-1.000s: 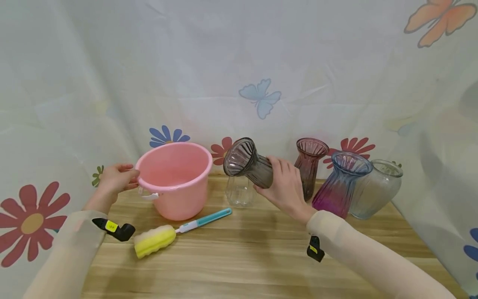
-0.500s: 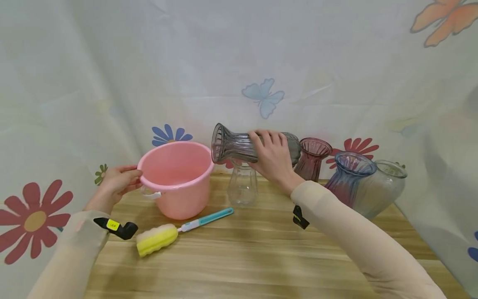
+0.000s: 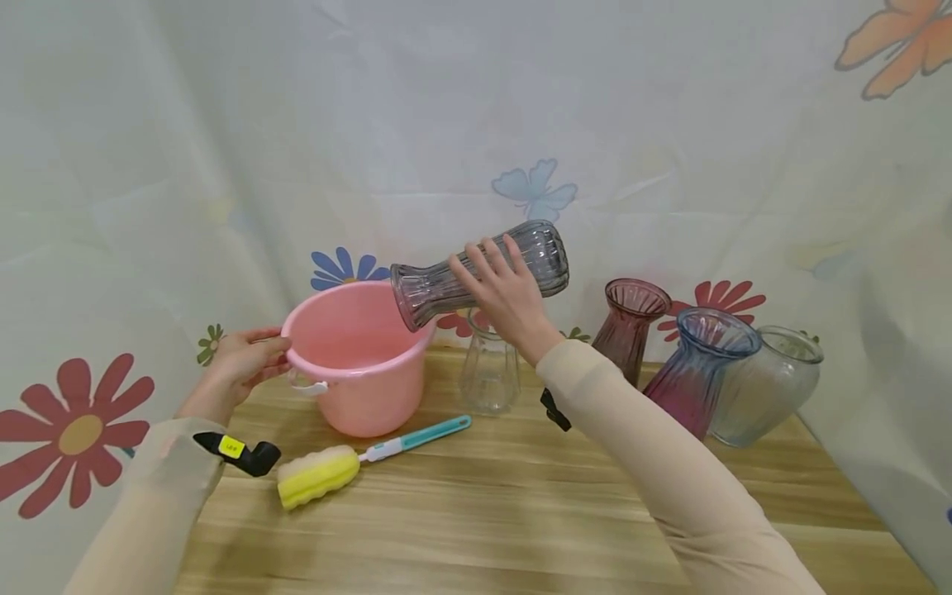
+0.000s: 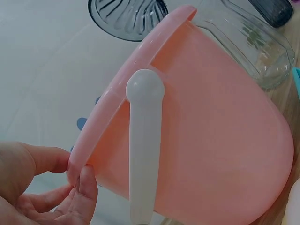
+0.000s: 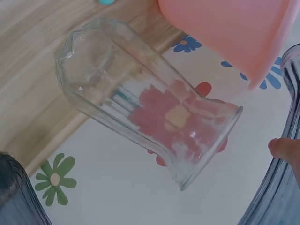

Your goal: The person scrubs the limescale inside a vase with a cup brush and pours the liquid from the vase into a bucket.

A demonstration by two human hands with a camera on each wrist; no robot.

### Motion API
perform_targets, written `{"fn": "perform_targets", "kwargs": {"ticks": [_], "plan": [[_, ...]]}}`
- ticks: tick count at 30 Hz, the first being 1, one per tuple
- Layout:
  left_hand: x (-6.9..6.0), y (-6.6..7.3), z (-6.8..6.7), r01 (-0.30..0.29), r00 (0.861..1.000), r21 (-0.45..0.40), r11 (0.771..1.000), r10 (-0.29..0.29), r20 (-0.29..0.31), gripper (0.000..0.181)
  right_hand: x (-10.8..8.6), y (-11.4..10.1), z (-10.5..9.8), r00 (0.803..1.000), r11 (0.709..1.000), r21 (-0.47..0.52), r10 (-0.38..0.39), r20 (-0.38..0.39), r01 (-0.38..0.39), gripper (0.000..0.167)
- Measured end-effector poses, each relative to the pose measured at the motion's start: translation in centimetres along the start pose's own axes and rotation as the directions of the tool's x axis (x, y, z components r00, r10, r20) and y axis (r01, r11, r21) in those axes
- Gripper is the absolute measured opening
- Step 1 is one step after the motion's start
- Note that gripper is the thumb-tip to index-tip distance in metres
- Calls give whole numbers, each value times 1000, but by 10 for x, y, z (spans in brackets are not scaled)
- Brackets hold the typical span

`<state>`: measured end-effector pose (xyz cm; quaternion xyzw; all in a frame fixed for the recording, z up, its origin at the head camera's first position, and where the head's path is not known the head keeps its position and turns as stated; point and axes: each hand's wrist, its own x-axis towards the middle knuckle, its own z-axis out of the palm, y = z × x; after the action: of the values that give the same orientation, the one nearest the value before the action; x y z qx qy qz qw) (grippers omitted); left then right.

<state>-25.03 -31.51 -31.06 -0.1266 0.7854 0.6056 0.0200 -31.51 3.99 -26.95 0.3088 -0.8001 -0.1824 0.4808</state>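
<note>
My right hand [image 3: 506, 293] grips a ribbed grey glass vase [image 3: 546, 256] around its body. The vase is tilted, its flared mouth lower and at the right rim of a pink bucket [image 3: 372, 405], its base up to the right. With thumb and fingers, my left hand [image 3: 241, 364] pinches the bucket's left rim, as the left wrist view also shows beside the white handle [image 4: 145, 150]. A clear glass vase [image 3: 489, 380] stands upright below the grey one; the right wrist view shows this clear vase [image 5: 140, 98] close up. Whether anything is inside the bucket cannot be seen.
A sponge brush [image 3: 320, 475] with a teal and white handle lies before the bucket on the wooden table [image 3: 461, 529]. To the right stand a dark pink vase [image 3: 628, 330], a blue-and-pink vase [image 3: 692, 372] and a round clear vase [image 3: 769, 388]. A patterned curtain hangs behind.
My right hand has lifted the grey vase up and leftward to the bucket, tipping its mouth from raised to lowered. The left hand keeps its hold on the rim.
</note>
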Motion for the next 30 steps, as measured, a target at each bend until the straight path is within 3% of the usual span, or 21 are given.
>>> {"fn": "perform_targets", "kwargs": {"ticks": [4,9,14,20,25,27,28,29,30], "plan": [[0,1,0,3,1000,-1,1000,-3,-9,62,4,-5,-1,998,996,-83,-29,50,33,78],[1,1,0,2,1000,-3,1000,-2,-9,63,5,-10,0,997,991,-130,-10,77,20,84],[3,-1,1,-11,1000,3,1000,11,0,64,0,-14,2,999,991,-133,27,44,-21,76],[1,-2,2,-23,1000,12,1000,23,-13,63,-6,-19,-8,996,994,-91,71,50,-66,81],[-4,-1,5,-61,995,104,993,70,-77,61,-12,-20,-21,993,992,-48,119,2,-119,75],[-8,1,9,-90,980,173,981,118,-160,59,-15,-20,-26,987,988,-8,156,-36,-156,72],[-10,3,13,-113,965,212,971,158,-210,57,-17,-19,-29,983,984,20,178,-46,-177,72],[-13,6,17,-151,940,245,958,215,-263,53,-19,-19,-33,978,979,55,200,-55,-197,71],[-17,8,23,-198,905,276,941,283,-316,49,-22,-19,-36,974,973,92,219,-59,-213,72]]}}
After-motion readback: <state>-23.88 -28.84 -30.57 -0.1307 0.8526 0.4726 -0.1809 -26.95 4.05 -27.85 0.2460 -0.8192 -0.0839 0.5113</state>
